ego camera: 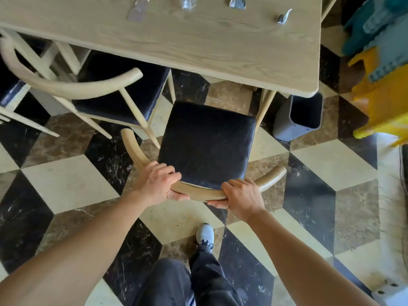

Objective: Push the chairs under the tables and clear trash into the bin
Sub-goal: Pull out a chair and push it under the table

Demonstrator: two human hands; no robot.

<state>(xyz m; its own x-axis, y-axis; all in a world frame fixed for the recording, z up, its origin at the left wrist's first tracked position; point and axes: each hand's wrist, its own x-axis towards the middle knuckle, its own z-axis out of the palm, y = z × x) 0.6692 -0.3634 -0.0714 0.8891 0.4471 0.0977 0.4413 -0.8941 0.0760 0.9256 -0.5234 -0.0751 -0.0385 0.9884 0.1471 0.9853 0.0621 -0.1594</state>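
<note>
Both hands, left and right, closed around the chair backrest; seat at centre, not yet under the worktop. Wrappers at 12 o'clock uncleared; bin at 2 o'clock.

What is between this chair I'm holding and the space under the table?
Nothing visible. Both the left hand and right hand grip the chair, and the floor ahead looks clear. The grey bin stands off to the right.

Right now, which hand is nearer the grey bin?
Right. The right hand grips the chair back below-left of the grey bin; the left hand grips farther left.
</note>
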